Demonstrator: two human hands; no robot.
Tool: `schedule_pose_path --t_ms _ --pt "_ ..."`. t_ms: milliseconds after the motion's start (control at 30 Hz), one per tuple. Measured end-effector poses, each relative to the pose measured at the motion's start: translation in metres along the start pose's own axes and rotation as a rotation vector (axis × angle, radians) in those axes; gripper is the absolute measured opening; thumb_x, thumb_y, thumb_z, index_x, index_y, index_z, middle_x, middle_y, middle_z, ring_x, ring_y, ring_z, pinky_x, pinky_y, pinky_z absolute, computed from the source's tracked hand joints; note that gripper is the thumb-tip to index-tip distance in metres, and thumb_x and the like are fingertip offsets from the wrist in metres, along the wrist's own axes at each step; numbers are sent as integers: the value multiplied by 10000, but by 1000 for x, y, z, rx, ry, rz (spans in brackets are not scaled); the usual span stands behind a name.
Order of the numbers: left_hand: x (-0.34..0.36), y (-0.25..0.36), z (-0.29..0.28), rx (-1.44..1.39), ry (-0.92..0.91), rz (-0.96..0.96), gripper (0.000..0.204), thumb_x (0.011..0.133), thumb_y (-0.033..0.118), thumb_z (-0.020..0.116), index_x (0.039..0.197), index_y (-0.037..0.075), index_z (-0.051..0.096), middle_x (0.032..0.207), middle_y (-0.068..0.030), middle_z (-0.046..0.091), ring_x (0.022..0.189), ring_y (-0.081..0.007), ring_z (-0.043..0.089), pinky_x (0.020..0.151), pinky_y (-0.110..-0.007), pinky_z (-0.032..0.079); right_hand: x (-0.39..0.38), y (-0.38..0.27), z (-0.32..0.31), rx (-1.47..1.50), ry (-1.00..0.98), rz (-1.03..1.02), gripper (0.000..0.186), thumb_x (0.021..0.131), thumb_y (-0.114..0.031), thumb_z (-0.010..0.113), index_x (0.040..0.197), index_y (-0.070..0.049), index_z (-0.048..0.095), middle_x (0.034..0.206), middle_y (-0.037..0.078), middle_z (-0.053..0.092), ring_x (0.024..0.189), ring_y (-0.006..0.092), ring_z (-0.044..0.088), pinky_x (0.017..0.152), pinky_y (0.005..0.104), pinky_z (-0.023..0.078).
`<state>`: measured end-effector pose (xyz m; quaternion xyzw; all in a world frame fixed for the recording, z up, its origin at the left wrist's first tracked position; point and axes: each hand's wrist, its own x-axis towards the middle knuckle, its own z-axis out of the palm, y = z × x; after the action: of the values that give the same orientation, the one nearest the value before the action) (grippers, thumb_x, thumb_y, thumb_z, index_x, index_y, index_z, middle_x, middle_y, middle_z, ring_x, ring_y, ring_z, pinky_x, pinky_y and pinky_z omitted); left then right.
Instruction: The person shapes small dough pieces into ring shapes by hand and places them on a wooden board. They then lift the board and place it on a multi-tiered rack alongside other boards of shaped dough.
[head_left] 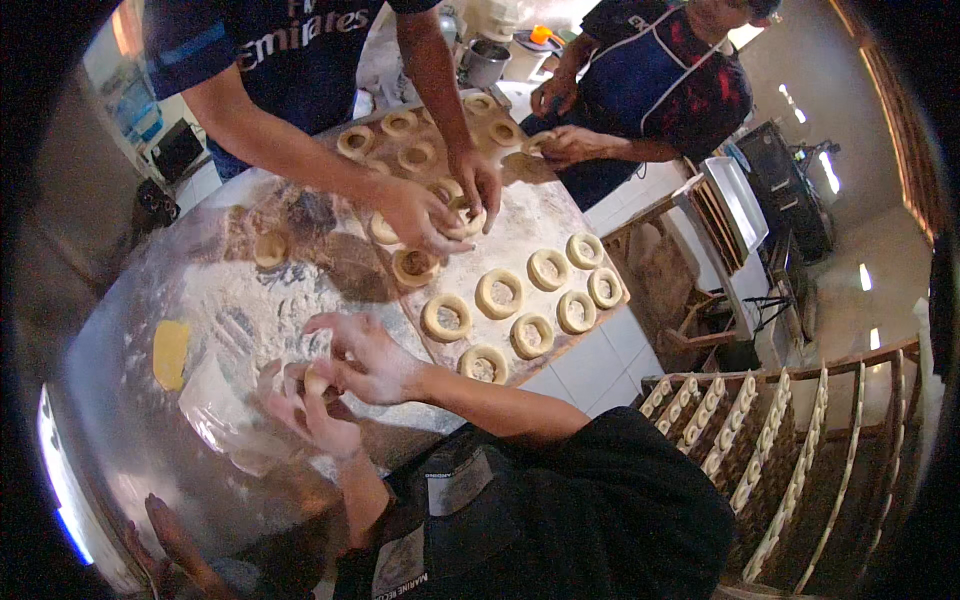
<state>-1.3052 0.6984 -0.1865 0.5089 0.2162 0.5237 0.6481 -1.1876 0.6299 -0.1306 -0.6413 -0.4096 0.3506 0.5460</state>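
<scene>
Over the floured metal table (140, 290), my two hands come together around a small piece of pale dough (317, 383). The fingers of my left hand (318, 418) curl about it from below, and those of my right hand (375, 362) press on it from above. Most of the dough is hidden by the fingers, so its full shape does not show. White flour (230, 345) lies spread beside my hands and dusts my fingers. To the right, a wooden board (460, 275) carries several dough rings (499, 293) in rows.
Across the table, one person's hands (430, 215) handle a dough ring above the board. Another person's hand (570, 146) holds dough at the board's far corner. A flat yellow piece (171, 354) lies left on the table. A rack (775, 375) of dough-filled boards stands at right.
</scene>
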Motion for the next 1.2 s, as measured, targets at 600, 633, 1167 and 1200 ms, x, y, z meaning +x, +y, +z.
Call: schedule_pose_path --t_ms 600,633,1167,1200 --pt "-65 -74 255 408 -234 -138 179 996 210 440 986 52 521 945 -61 544 805 -154 514 740 -323 449 -70 39 -246 389 302 -55 461 942 -334 510 1300 -110 326 636 65 509 549 146 529 532 303 434" --pt "-65 -79 269 455 -258 -127 188 997 209 429 1010 48 526 940 -72 566 796 -171 536 746 -331 453 -75 33 -267 -332 110 -115 402 944 -354 484 1241 -111 361 624 53 470 524 138 503 513 288 426" --pt "-67 -113 373 822 -471 -126 290 1026 360 380 1086 106 503 740 -162 610 681 -356 609 617 -444 476 -83 86 -365 167 206 -175 372 969 -412 388 1234 -155 440 595 46 524 511 128 511 449 239 358" --pt "-65 -116 374 800 -457 -75 245 1021 338 401 1092 120 489 740 -176 617 695 -393 620 605 -463 480 -86 88 -375 614 155 -111 367 970 -381 406 1260 -156 433 617 45 535 535 131 522 476 236 374"
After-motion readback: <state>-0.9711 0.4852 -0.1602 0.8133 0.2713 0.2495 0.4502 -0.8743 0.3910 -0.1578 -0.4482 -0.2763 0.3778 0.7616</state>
